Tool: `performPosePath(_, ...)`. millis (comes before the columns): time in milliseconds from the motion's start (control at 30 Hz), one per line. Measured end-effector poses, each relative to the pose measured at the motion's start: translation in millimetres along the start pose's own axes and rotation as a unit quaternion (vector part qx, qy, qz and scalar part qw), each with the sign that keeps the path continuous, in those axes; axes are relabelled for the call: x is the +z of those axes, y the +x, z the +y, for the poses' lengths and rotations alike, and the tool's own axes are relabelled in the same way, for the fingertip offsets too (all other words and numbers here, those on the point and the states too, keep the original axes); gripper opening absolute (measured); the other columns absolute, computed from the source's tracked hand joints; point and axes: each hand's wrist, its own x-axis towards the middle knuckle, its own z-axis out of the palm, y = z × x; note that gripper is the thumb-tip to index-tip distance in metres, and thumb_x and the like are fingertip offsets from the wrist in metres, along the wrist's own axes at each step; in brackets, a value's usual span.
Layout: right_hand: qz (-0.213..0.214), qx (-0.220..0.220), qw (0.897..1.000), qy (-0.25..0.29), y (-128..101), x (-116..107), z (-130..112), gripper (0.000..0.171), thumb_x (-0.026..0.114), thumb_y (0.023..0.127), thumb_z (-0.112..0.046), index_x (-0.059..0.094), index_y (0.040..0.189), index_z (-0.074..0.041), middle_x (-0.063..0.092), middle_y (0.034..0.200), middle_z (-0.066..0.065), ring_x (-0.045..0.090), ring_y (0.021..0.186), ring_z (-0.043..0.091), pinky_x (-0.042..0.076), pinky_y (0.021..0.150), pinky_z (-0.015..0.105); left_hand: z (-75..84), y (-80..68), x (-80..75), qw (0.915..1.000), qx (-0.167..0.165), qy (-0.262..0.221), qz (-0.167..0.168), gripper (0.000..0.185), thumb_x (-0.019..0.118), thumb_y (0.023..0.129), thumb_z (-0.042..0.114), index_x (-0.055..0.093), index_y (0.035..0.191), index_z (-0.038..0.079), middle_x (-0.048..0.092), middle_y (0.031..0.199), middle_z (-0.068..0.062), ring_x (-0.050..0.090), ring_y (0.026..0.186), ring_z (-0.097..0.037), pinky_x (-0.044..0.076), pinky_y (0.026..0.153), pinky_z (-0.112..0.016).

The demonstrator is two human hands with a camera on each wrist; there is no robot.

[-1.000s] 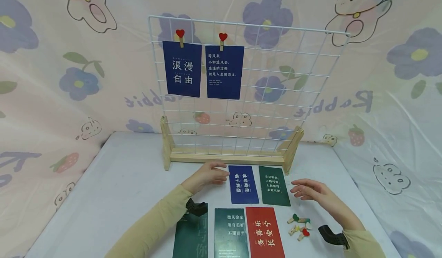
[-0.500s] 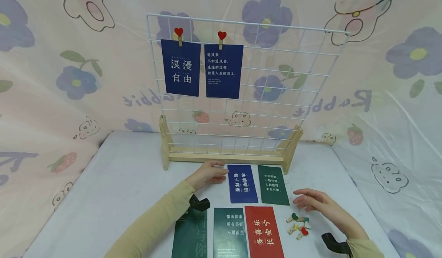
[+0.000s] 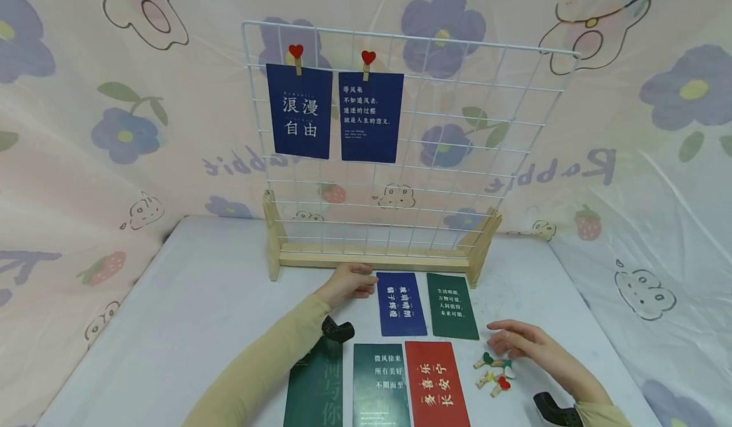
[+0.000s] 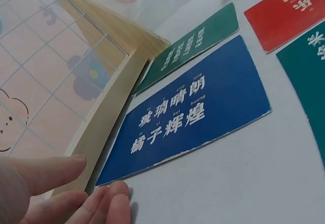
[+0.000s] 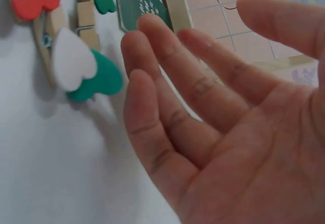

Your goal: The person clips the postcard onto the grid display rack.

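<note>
Right hand (image 3: 517, 340) nearer four clips (image 3: 494, 372) (five cards (image 3: 401, 302)).

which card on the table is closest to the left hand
The blue card, lying flat by the wooden stand; the left hand is at its edge. The green and red cards lie farther off.

- Left blue card (image 3: 299, 111) clipped on grid: 浪漫 / 自由.
- Second blue card (image 3: 370, 117) on grid: 等风来 / 不如追风去, smaller lines below unclear.
- Blue card on table (image 3: 401, 304): 橘子辉煌, second line unclear.
- Red card (image 3: 436, 386): 多喜乐 / 长安宁.
- Middle green card (image 3: 381, 386): 微风徐来 / 所有美好 / 不期而至.
- Backdrop cloth (image 3: 577, 169): mirrored "Rabbit".
</note>
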Motion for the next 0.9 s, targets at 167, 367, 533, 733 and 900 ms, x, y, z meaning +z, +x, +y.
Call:
performPosePath(167,-0.002,0.006,1.0,0.002,1.2,1.7,4.7,0.048,0.04,0.105,-0.026,0.04,0.137,0.009,0.062,0.116,0.02,0.062,0.1,0.025,0.052,0.081,0.033,-1.0,4.4,2.2,0.9997,0.003,0.002,0.024,0.04,0.069,0.086,0.002,0.057,0.123,-0.007,0.069,0.093,-0.019,0.069,0.076,-0.023,0.058,0.071,-0.032)
performPosePath(367,0.012,0.011,1.0,0.001,1.2,2.2,5.3,0.05,0.041,0.104,-0.028,0.038,0.137,0.01,0.062,0.115,0.02,0.062,0.099,0.025,0.052,0.08,0.032,-2.7,9.3,5.6,0.9989,0.002,0.007,0.047,0.038,0.071,0.084,0.0,0.061,0.12,-0.006,0.069,0.084,-0.014,0.067,0.067,-0.017,0.058,0.065,-0.029)
performPosePath(533,0.027,0.027,0.999,0.004,1.2,1.8,5.7,0.052,0.042,0.104,-0.03,0.039,0.137,0.009,0.062,0.113,0.019,0.062,0.098,0.026,0.052,0.079,0.031,-3.9,12.8,7.4,0.9985,0.008,0.009,0.054,0.035,0.071,0.083,-0.001,0.063,0.117,-0.005,0.069,0.084,-0.016,0.067,0.065,-0.017,0.058,0.063,-0.028)
performPosePath(733,0.027,0.034,0.999,0.006,0.8,2.2,7.7,0.052,0.042,0.104,-0.03,0.039,0.137,0.009,0.062,0.113,0.018,0.061,0.098,0.026,0.052,0.079,0.031,-7.4,15.2,8.2,0.9979,0.011,0.0,0.064,0.034,0.073,0.082,-0.002,0.064,0.114,-0.006,0.069,0.082,-0.015,0.067,0.063,-0.016,0.058,0.062,-0.028)
performPosePath(900,0.023,0.032,0.999,0.011,0.3,1.8,10.2,0.052,0.041,0.104,-0.03,0.038,0.138,0.01,0.062,0.113,0.019,0.061,0.098,0.026,0.052,0.079,0.031,-9.1,13.9,10.9,0.997,0.021,0.003,0.075,0.035,0.074,0.079,-0.004,0.065,0.113,-0.006,0.069,0.08,-0.013,0.066,0.062,-0.016,0.058,0.06,-0.028)
